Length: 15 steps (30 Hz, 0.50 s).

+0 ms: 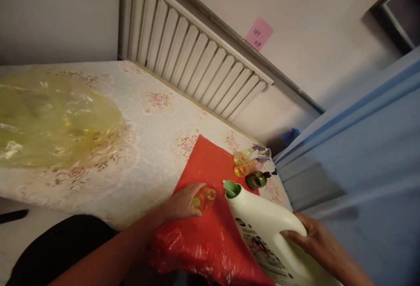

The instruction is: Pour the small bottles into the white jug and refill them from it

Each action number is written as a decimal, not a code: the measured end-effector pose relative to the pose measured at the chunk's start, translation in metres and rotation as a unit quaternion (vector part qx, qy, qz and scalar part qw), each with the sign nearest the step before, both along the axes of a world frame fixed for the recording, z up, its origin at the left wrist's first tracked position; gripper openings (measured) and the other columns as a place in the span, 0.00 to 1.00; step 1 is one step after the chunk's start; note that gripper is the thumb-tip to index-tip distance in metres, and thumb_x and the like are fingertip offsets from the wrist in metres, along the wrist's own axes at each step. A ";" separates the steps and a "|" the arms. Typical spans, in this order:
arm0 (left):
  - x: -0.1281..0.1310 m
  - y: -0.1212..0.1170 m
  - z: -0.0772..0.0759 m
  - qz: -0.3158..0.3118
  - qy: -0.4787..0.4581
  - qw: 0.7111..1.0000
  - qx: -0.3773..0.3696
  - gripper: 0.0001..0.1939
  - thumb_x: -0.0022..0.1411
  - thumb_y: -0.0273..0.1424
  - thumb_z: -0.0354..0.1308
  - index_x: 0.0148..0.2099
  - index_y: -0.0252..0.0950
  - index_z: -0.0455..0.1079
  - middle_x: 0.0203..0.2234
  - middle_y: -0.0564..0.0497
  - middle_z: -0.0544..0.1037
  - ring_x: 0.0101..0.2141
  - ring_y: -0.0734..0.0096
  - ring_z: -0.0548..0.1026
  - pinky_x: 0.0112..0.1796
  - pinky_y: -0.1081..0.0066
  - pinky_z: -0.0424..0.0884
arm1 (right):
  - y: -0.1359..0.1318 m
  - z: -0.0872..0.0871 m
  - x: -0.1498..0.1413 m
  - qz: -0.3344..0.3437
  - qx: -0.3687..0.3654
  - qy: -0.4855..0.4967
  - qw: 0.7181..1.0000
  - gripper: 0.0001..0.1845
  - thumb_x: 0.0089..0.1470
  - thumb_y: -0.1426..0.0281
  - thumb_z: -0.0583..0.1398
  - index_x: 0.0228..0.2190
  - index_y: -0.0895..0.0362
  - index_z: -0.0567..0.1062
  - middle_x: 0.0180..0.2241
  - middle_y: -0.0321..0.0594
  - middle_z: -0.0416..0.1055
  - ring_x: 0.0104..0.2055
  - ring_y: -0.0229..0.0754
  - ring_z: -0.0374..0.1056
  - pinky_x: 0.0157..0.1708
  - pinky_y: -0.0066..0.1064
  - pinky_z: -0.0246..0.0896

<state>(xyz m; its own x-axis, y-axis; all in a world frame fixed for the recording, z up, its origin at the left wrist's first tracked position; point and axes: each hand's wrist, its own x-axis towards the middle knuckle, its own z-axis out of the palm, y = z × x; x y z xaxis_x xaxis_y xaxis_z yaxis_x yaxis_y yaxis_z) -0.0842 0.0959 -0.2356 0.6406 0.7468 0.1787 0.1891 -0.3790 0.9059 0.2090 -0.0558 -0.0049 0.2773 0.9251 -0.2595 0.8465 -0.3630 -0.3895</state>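
Just right of the small bottle [206, 199], clasped by the left hand [182, 203], the pale jug [262, 216], gripped in the right hand [315, 233], slants mouth-first toward it without touching.

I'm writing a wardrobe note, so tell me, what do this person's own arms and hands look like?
The left hand and right hand are gloveless. No sleeve, watch or bracelet shows on the visible left forearm or right forearm. Rings are too unclear to tell.
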 end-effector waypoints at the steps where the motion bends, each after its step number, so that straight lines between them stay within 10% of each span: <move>1: 0.000 0.000 0.000 -0.002 -0.001 1.000 0.001 0.47 0.43 0.32 0.67 0.64 0.43 0.53 0.62 0.46 0.62 0.61 0.52 0.59 0.61 0.55 0.55 | 0.000 0.000 -0.001 -0.001 -0.001 0.007 1.000 0.14 0.44 0.57 0.62 0.29 0.54 0.78 0.28 0.38 0.78 0.30 0.47 0.73 0.27 0.28 0.65; 15: -0.010 -0.008 0.015 -0.007 0.010 1.000 0.004 0.46 0.45 0.34 0.67 0.65 0.39 0.53 0.62 0.44 0.62 0.60 0.51 0.61 0.60 0.58 0.57 | 0.007 0.009 -0.023 -0.044 0.007 0.015 0.999 0.13 0.30 0.55 0.65 0.17 0.50 0.75 0.20 0.40 0.76 0.25 0.51 0.72 0.24 0.33 0.65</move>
